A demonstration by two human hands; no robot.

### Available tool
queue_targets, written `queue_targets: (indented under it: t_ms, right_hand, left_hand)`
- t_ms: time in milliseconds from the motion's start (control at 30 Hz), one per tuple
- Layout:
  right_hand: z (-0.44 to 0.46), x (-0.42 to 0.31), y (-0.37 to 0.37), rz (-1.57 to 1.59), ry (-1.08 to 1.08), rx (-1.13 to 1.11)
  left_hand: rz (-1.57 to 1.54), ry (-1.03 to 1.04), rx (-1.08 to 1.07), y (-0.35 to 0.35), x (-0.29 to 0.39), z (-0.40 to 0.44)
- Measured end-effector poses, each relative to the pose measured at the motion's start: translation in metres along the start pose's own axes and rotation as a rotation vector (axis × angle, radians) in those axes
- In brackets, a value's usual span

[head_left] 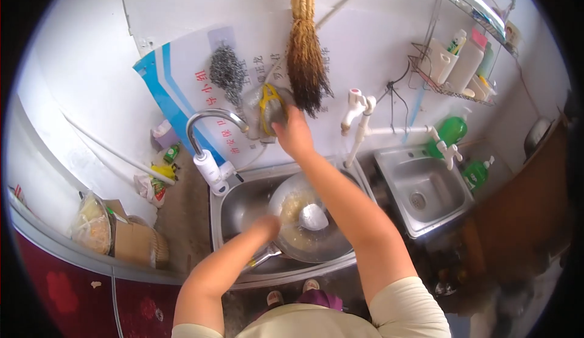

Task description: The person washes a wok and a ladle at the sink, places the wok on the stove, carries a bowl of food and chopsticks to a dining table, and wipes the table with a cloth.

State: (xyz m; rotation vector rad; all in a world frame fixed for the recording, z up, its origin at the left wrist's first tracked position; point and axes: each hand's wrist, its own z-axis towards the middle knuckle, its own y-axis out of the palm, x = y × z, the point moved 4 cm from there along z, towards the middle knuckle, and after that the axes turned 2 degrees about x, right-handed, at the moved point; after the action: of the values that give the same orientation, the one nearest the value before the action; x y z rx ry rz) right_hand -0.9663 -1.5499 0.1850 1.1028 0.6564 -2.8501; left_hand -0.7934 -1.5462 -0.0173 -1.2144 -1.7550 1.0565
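Note:
My right hand (pixel 295 132) is raised to the wall, its fingers closed about a grey pad-like thing with a yellow edge (pixel 269 110); its exact kind is unclear. To its upper left hangs a wad of steel wool (pixel 226 71), and a straw brush (pixel 306 58) hangs just to the right. Below, a wok (pixel 316 251) rests in the left sink (pixel 234 207), with cloudy, yellowish liquid inside. A metal ladle's bowl (pixel 314 217) lies in it. My left hand (pixel 266 227) is over the wok's left rim, above the wok handle (pixel 265 256); its fingers are smeared and hidden.
A curved faucet (pixel 213 114) rises behind the left sink. White taps (pixel 354 110) stand between it and a smaller sink (pixel 420 183). Green bottles (pixel 451 136) are behind that sink, and a wire rack (pixel 453 85) holds toiletries. A cardboard box (pixel 134 240) stands at left.

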Motion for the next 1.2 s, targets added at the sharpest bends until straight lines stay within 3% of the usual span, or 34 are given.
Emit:
queue_targets:
  t_ms: [33,133,267,400,500,600,700,800,900,1000,1100,1200]
  right_hand:
    - [0.011,-0.004,0.007,-0.038,0.025,0.048]
    - [0.029,-0.001,0.02,-0.131,0.314,-0.127]
    - [0.034,-0.018,0.011,-0.015,0.266,-0.213]
    - [0.038,-0.036,0.006,0.661,0.287,-0.129]
    - [0.044,-0.043,-0.002,0.411,0.19,-0.08]
    - [0.046,-0.035,-0.002,-0.039,0.154,-0.068]
    - [0.042,-0.04,-0.008,-0.306,0.225,-0.059]
    - [0.041,-0.052,-0.011,-0.283,0.098,0.057]
    - [0.045,-0.054,-0.007,-0.063,0.134,-0.024]
    - [0.043,-0.056,-0.006,-0.035,-0.048,0.2]
    - [0.04,-0.057,-0.011,0.48,0.154,-0.051]
    - [0.016,-0.053,-0.034,0.525,0.025,-0.074]
  left_hand:
    - [-0.035,0.009,0.039,0.006,-0.001,-0.005]
    - [-0.11,0.065,0.119,0.016,-0.004,-0.015]
    - [-0.167,0.132,0.143,0.015,-0.007,-0.027]
    - [-0.292,0.154,0.128,0.015,-0.011,-0.028]
    - [-0.287,0.177,0.114,0.012,-0.01,-0.029]
    - [-0.281,0.182,0.07,0.01,-0.008,-0.028]
    - [-0.263,0.187,0.068,0.003,-0.004,-0.032]
    - [-0.287,0.163,0.064,0.009,-0.008,-0.029]
    - [-0.328,0.154,0.097,0.019,-0.013,-0.025]
    - [-0.344,0.158,0.099,0.015,-0.013,-0.026]
    - [-0.283,0.102,0.095,0.007,-0.013,-0.025]
    - [-0.116,-0.04,-0.114,-0.009,-0.012,-0.024]
